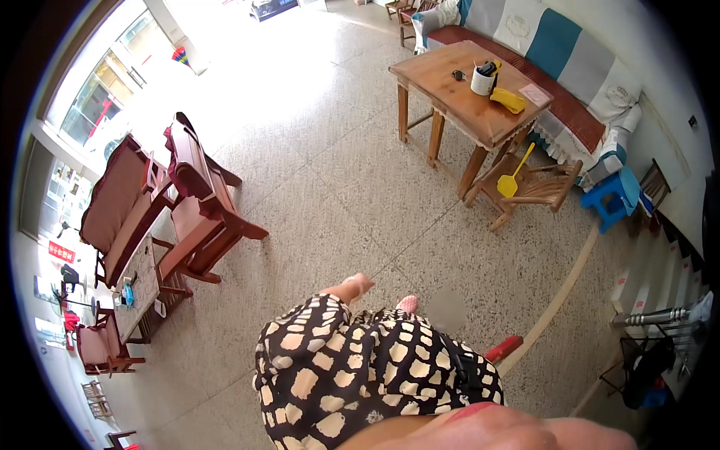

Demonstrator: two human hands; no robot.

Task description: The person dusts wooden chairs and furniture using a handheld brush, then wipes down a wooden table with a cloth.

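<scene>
Close to the camera at the bottom edge, right of centre, is a large blurred hand, apparently my right hand [517,433]. Its fingers are smeared and partly cut off, so what it holds, if anything, is hidden. Just behind it is my black dress with cream patches [360,360], with a black buckle [466,371] on its right side. A red handle-like object [503,349] sticks out beside the dress; whether the hand touches it does not show. My left hand is out of the frame.
Wooden armchairs [199,217] and a low table [142,289] stand left. At upper right are a wooden table [442,64] with a white cup [482,81], a long sofa [555,45], a small chair [540,184] holding a yellow swatter [508,184], and a blue stool [606,201].
</scene>
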